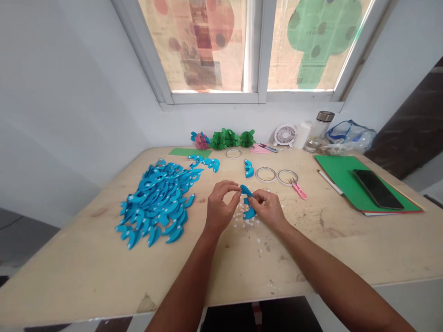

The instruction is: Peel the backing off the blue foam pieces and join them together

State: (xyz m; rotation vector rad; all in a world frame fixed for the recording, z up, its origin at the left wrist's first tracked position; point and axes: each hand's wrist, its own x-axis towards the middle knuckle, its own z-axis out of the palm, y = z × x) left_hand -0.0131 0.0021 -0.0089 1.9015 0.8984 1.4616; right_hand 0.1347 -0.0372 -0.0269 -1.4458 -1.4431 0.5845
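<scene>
The blue foam pieces (248, 203) looked light, thin and bendy, best pinched by their edges so the curve would not crease. They were held above the middle of the surface (86, 272), nearer its front edge. The right hand (268, 210) had its fingers closed on them; the left hand (218, 207) pinched the upper tip between thumb and forefinger.
</scene>
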